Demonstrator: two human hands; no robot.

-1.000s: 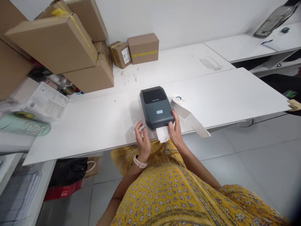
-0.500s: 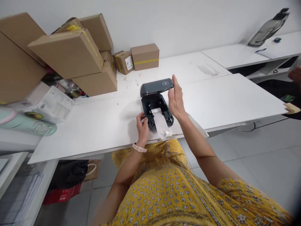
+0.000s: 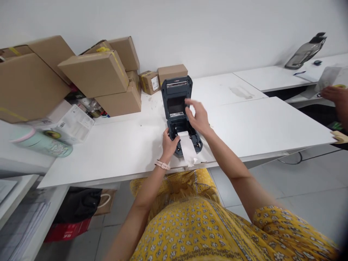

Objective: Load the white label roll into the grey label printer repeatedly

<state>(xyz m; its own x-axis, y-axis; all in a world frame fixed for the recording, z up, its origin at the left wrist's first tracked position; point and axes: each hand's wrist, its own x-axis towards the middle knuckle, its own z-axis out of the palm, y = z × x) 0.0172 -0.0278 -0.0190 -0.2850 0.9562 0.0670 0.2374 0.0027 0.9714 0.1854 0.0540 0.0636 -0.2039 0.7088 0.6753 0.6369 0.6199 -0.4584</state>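
A dark printer [image 3: 177,103] stands near the front edge of the white table [image 3: 122,145], its lid raised upright. Inside its base lies a white paper roll [image 3: 182,133], and a paper strip [image 3: 188,150] runs from it over the front. My left hand [image 3: 170,144] grips the left side of the base, thumb over the rim. Beside the raised lid's right edge is my right hand [image 3: 198,115], fingers apart and slightly blurred, holding nothing.
Cardboard boxes [image 3: 95,72] are stacked at the back left, by a white box [image 3: 77,125] and a mint bottle [image 3: 40,143]. A grey bottle [image 3: 306,50] stands at the far right. Another person's hand [image 3: 333,93] shows at the right edge.
The printer lid has swung from partly raised to upright. My right hand has come off its edge, and my left thumb has moved further over the base. The other person's hand has come further into view.
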